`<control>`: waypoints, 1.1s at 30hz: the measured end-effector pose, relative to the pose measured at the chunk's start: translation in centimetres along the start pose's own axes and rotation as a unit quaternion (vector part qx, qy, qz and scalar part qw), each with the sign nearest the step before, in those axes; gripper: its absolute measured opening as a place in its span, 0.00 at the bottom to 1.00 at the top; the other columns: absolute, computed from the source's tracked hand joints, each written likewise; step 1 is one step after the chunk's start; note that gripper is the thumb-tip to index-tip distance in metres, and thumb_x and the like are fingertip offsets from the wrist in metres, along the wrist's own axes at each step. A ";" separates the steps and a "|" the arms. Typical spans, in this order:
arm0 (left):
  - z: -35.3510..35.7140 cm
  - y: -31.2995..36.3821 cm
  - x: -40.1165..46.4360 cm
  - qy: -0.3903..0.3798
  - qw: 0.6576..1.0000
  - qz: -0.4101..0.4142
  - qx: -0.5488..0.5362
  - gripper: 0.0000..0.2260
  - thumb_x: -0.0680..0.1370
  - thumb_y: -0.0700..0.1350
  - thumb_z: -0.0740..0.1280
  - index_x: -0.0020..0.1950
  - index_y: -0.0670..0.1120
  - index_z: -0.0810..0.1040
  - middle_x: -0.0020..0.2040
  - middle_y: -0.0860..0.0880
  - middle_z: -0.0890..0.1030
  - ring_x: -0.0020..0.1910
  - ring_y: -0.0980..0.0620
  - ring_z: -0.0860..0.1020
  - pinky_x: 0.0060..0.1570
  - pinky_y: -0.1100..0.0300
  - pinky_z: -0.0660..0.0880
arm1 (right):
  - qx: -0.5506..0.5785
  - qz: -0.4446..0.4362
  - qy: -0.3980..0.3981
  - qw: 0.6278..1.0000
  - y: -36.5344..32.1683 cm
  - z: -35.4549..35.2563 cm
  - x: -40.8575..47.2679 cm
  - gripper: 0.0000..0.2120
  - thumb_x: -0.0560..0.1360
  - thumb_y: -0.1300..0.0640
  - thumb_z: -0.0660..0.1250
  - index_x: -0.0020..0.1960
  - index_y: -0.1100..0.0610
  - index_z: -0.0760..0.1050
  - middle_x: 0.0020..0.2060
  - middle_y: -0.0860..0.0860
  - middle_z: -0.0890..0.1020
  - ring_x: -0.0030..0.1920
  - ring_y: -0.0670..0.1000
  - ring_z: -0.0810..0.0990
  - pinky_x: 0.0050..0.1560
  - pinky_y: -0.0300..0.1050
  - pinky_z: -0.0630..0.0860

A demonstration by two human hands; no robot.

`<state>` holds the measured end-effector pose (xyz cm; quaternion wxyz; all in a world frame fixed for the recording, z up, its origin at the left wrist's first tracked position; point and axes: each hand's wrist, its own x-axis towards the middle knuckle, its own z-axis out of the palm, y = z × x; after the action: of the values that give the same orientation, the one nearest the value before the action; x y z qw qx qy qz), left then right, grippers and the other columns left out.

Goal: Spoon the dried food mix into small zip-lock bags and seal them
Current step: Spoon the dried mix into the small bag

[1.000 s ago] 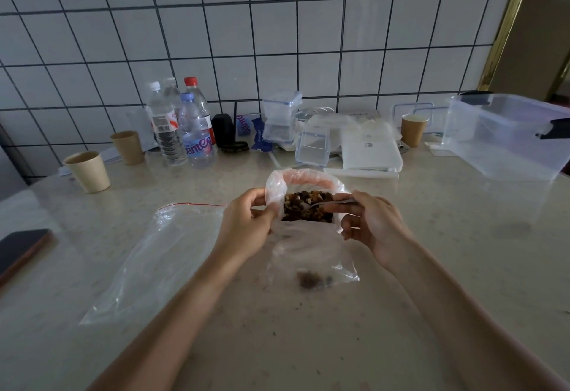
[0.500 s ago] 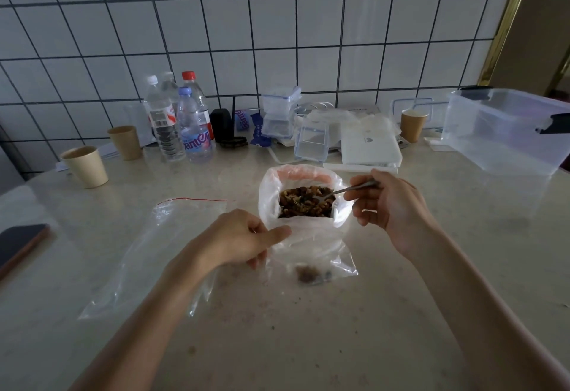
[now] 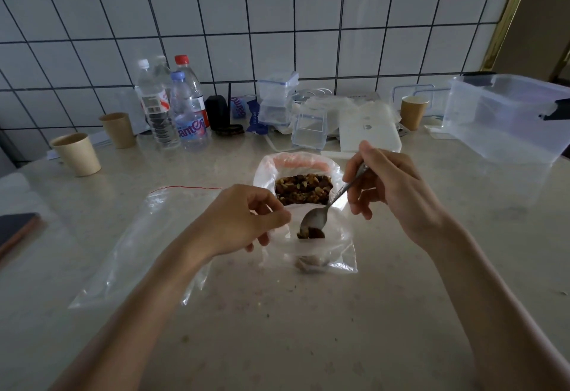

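On the pale speckled surface [image 3: 308, 329], a large limp clear bag with a red zip line [image 3: 138, 236] lies flat at the left. The left hand [image 3: 234, 221] has its fingers curled, pinching open the mouth of the small zip-lock bag [image 3: 336, 252], thin glossy film with a few brown bits at its bottom. Directly above that mouth hangs the metal spoon [image 3: 314, 221], bowl down and loaded, its handle slanting up-right into the right hand [image 3: 391, 187], whose fingers pinch it. Just behind stands the rolled-down bag of dried mix [image 3: 303, 190], lumpy and brown.
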<state>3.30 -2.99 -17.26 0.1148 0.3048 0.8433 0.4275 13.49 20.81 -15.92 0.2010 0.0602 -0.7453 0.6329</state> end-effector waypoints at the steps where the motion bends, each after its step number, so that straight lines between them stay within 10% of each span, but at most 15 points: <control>1: 0.0 0.1 0.0 0.000 1.000 0.001 -0.014 0.05 0.78 0.51 0.75 0.46 0.52 0.86 0.36 0.51 0.85 0.33 0.52 0.85 0.29 0.64 0.77 | -0.019 -0.023 -0.009 1.000 -0.1 0.1 -0.1 0.25 0.87 0.47 0.54 0.44 0.62 0.79 0.31 0.57 0.81 0.31 0.59 0.79 0.27 0.48 0.73; 10: -0.1 -0.1 -0.1 -0.007 1.000 -0.001 -0.005 0.06 0.79 0.49 0.74 0.47 0.47 0.84 0.35 0.51 0.85 0.31 0.51 0.85 0.28 0.60 0.79 | -0.041 -0.070 0.010 0.997 0.3 0.7 0.0 0.24 0.86 0.49 0.54 0.43 0.63 0.78 0.29 0.57 0.80 0.28 0.59 0.78 0.26 0.49 0.71; 20: -0.8 -0.4 0.2 -0.011 1.000 -0.021 0.017 0.21 0.78 0.65 0.66 0.46 0.47 0.84 0.34 0.51 0.85 0.35 0.54 0.84 0.30 0.62 0.78 | 0.177 0.147 0.217 0.949 1.4 0.8 0.5 0.22 0.87 0.49 0.57 0.42 0.59 0.79 0.31 0.57 0.80 0.28 0.56 0.77 0.26 0.45 0.70; 26: 0.0 -2.8 2.0 0.225 0.970 -0.013 0.092 0.18 0.79 0.64 0.67 0.43 0.50 0.79 0.38 0.54 0.82 0.41 0.53 0.81 0.39 0.58 0.72 | 0.079 0.155 0.243 0.954 2.1 0.7 0.8 0.23 0.87 0.49 0.55 0.43 0.60 0.79 0.30 0.56 0.82 0.28 0.54 0.79 0.24 0.45 0.71; 33: 1.4 -4.3 3.3 0.180 0.973 -0.060 0.127 0.27 0.76 0.69 0.66 0.59 0.49 0.83 0.45 0.58 0.82 0.45 0.58 0.79 0.42 0.61 0.72 | -0.060 0.123 0.197 0.971 2.6 0.9 0.8 0.19 0.86 0.53 0.57 0.46 0.62 0.79 0.31 0.54 0.84 0.29 0.55 0.80 0.23 0.44 0.70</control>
<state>-0.42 -2.01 -21.33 -0.0534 0.1836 0.9144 0.3567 11.60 20.57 -18.12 0.2678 -0.1700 -0.7295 0.6059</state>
